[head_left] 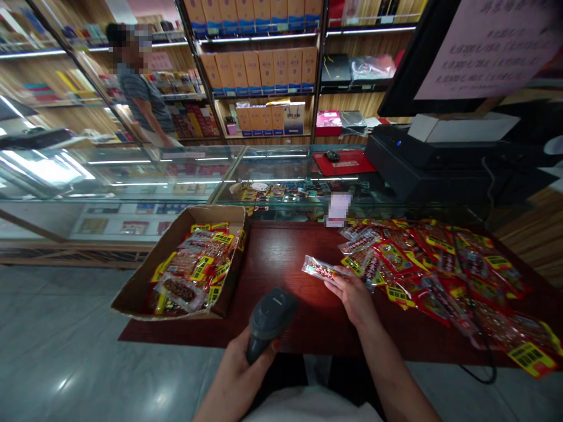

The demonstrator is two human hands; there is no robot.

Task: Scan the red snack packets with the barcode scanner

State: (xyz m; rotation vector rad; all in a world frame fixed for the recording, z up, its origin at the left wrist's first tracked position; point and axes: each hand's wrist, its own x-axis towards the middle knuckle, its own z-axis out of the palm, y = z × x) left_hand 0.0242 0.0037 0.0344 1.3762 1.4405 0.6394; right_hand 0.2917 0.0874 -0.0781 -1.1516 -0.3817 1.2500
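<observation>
My left hand [246,366] is wrapped round the handle of a dark grey barcode scanner [273,313], its head pointing up and to the right over the desk. A reddish glow falls on the wood in front of it. In my right hand [352,293] a slim clear snack packet [320,268] with red print is pinched by one end, its free end pointing left. To the right of that hand lies a spread pile of red and yellow snack packets [400,258]. Left of the scanner stands an open cardboard box [237,217] holding many similar packets.
The dark red wooden desk [281,240] meets a glass display case [272,167]. A black cable [468,299] hangs across the packets at right. A monitor [404,70] stands back right, near a red mouse pad [352,167]. A person [143,94] is beyond the case, by shelves.
</observation>
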